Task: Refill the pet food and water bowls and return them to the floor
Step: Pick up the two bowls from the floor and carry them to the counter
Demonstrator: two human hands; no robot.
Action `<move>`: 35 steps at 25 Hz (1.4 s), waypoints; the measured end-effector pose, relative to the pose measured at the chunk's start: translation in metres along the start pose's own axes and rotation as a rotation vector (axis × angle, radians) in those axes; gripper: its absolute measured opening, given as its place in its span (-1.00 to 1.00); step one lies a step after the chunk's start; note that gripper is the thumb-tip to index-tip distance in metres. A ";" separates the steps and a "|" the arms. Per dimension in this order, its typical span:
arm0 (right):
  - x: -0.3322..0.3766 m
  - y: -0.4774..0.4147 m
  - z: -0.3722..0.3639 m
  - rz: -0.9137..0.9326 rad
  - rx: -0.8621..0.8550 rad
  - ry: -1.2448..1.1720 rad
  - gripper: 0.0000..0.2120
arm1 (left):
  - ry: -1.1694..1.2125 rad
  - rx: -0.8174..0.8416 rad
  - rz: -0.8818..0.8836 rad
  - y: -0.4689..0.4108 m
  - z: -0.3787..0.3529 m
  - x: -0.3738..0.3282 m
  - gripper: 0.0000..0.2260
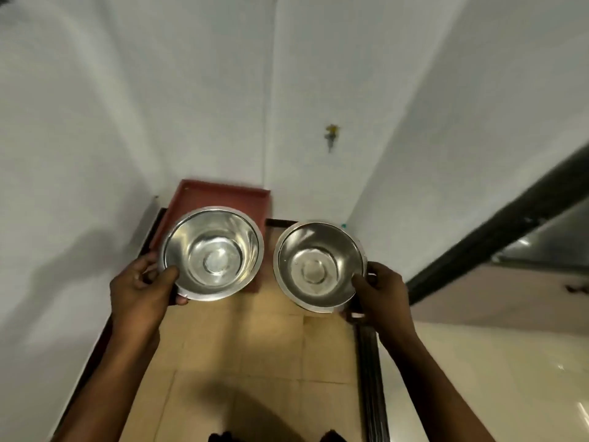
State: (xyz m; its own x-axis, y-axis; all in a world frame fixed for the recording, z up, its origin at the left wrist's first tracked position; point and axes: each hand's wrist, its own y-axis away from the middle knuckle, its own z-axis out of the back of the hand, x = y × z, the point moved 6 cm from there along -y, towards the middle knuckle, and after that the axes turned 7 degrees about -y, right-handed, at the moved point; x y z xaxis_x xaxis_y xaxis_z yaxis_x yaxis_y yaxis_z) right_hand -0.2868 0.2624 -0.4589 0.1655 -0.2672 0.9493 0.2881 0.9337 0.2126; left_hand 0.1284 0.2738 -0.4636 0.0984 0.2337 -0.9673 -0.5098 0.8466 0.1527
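So we hold an empty steel bowl in each hand, left hand (143,282) pinching the larger bowl (212,254), right hand (381,287) the smaller bowl (318,266), fingers closed on the rims; refilling and return to the floor (255,346) both remain.

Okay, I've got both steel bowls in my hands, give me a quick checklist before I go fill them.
1. Left hand grips the larger bowl at its rim: ok.
2. Right hand grips the smaller bowl at its rim: ok.
3. Both bowls level, openings up: ok.
4. Bowls free of old food: ok, only bare metal shows.
5. Bowls dry: cannot tell, glare on the metal.
6. Water source near: ok, a tap shows on the wall ahead.
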 end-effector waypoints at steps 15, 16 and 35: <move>-0.117 0.111 0.549 -0.180 -0.808 -0.175 -0.80 | -0.115 0.829 -0.163 0.303 -0.508 -0.068 -0.73; -0.125 0.113 0.571 -0.193 -0.843 -0.187 -0.80 | -0.127 0.842 -0.165 0.314 -0.532 -0.072 -0.74; -0.152 -0.188 0.912 -0.214 -0.820 -0.183 -0.79 | -0.138 0.607 0.010 0.329 -0.953 -0.110 -0.81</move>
State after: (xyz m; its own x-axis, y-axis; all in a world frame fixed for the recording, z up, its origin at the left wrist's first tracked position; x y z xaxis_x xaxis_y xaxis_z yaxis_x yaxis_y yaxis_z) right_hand -1.2261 0.3445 -0.4323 -0.1039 -0.3097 0.9451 0.8966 0.3821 0.2238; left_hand -0.8648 0.0705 -0.5001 0.2259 0.2688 -0.9363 0.0613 0.9554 0.2890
